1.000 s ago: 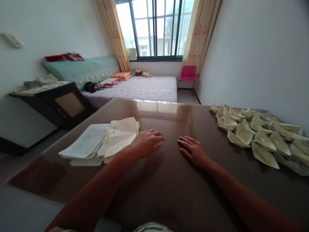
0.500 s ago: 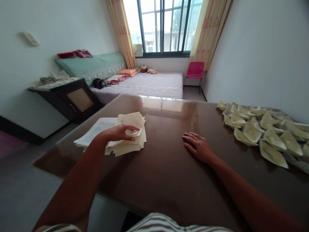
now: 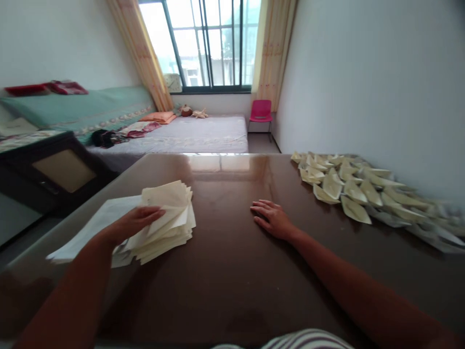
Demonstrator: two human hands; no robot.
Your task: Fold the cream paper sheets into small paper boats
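Observation:
My left hand lies on a fanned stack of cream paper sheets at the left of a glossy dark brown table; its fingers are stretched over the top sheet, thumb side partly under the paper. My right hand rests flat on the bare tabletop near the middle, fingers spread, holding nothing. A heap of several folded cream paper boats lies along the table's right side by the wall.
A white printed sheet pile sits under and left of the cream stack. Beyond the table are a bed, a dark cabinet, a pink chair and a window with curtains.
My left hand moved from the tabletop centre leftward onto the paper stack and now lies across the top sheets. The right hand stayed flat. The view swung a little.

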